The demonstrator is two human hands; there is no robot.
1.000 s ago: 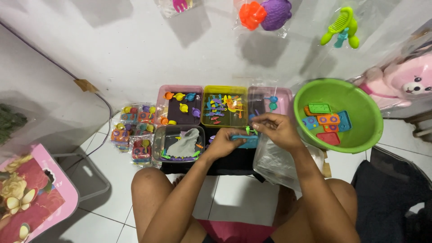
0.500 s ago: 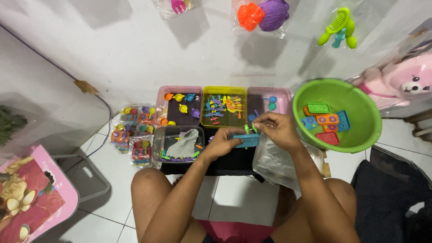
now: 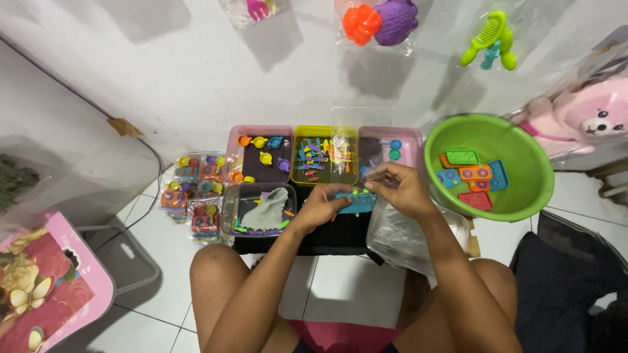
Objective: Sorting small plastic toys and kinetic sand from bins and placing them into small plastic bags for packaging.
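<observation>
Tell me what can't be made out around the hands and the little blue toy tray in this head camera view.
- Blue toy tray: largely covered by the left hand and right hand; its full shape is hidden.
- Small pieces on it: too small to identify.
- Yellow bin: contents too small to tell apart.
- Clear plastic bag: contents hidden behind the right forearm and glare.
- Pink plush toy: cut off by the right edge.

Left hand (image 3: pixel 325 208): palm down, fingers curled closed, pinching at the fingertips.
Right hand (image 3: pixel 398 188): fingers bent inward, tips meeting those of the left hand.
Forearms: both stretched forward from bare knees, converging at the wrists.
</observation>
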